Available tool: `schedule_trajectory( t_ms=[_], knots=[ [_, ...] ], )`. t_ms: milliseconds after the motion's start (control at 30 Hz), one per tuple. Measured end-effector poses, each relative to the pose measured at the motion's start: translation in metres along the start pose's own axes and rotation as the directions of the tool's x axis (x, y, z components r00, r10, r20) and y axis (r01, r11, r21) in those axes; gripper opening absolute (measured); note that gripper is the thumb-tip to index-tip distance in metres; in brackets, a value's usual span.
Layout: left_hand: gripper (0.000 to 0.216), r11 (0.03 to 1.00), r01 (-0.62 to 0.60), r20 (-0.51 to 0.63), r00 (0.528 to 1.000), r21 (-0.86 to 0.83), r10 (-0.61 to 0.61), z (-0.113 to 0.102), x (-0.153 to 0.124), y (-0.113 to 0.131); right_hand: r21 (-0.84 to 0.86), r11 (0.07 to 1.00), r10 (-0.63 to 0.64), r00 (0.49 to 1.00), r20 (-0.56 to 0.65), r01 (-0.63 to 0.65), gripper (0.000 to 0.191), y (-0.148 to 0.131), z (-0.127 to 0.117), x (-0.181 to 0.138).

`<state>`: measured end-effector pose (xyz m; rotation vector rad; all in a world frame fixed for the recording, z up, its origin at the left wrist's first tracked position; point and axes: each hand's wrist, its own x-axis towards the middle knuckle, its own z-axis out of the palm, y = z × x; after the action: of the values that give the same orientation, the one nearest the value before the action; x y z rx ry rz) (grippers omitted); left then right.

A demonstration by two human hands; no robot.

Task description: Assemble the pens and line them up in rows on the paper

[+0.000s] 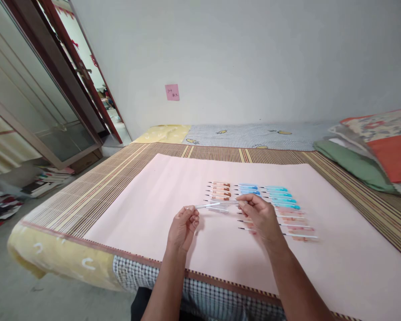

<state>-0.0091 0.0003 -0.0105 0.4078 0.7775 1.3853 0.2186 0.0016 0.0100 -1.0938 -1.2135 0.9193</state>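
Above the pink sheet (130, 205), my left hand (183, 225) pinches one end of a thin white pen-like stick (207, 205). My right hand (258, 215) is closed on the other end, where a clear, see-through piece (224, 207) shows between the hands. Whether that piece is a sleeve or a wrapper I cannot tell. Below and beyond the hands lie rows of slim pen-like sticks with dark tips: a brown-ended group (220, 191), a blue-ended group (249, 187) and a turquoise-ended group (284, 196). Nearer me is a pale pink group (296, 225), partly hidden by my right hand.
The pink sheet lies on a striped mat (96, 191) over a bed. Folded cloths, green (354, 165) and orange (394, 156), are piled at the right. A pink note (172, 92) is on the wall behind. A glass-panelled door (47, 89) stands at the left.
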Motion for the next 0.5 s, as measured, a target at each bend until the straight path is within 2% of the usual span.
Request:
schedule_trajectory(
  t_ms=[100, 200, 300, 367, 433, 500],
  knots=[
    [0.026, 0.999, 0.007, -0.009, 1.0, -0.046, -0.008, -0.002, 0.002, 0.001, 0.073, 0.996, 0.057, 0.998, 0.002, -0.057, 0.023, 0.005, 0.001, 0.0],
    [0.018, 0.992, -0.002, -0.045, 0.999, -0.127, -0.004, -0.004, 0.004, 0.003, 0.162, 0.971, 0.17, 0.984, 0.057, -0.177, 0.032, 0.011, 0.009, -0.002],
    [0.012, 0.987, -0.005, -0.077, 0.997, -0.161, -0.008, -0.003, 0.006, 0.001, 0.214, 0.935, 0.25, 0.954, 0.163, -0.282, 0.039, 0.02, 0.03, -0.009],
    [0.013, 0.987, 0.008, -0.083, 0.996, -0.158, -0.021, -0.001, 0.007, -0.003, 0.204, 0.924, 0.268, 0.929, 0.255, -0.322, 0.037, 0.025, 0.05, -0.017],
    [0.015, 0.985, 0.015, -0.092, 0.995, -0.17, -0.031, 0.002, 0.007, -0.011, 0.165, 0.943, 0.227, 0.923, 0.312, -0.288, 0.03, 0.028, 0.071, -0.027],
    [0.018, 0.979, 0.025, -0.099, 0.994, -0.202, -0.046, 0.004, 0.008, -0.018, 0.106, 0.98, 0.132, 0.946, 0.297, -0.171, 0.018, 0.03, 0.088, -0.037]
  ],
)
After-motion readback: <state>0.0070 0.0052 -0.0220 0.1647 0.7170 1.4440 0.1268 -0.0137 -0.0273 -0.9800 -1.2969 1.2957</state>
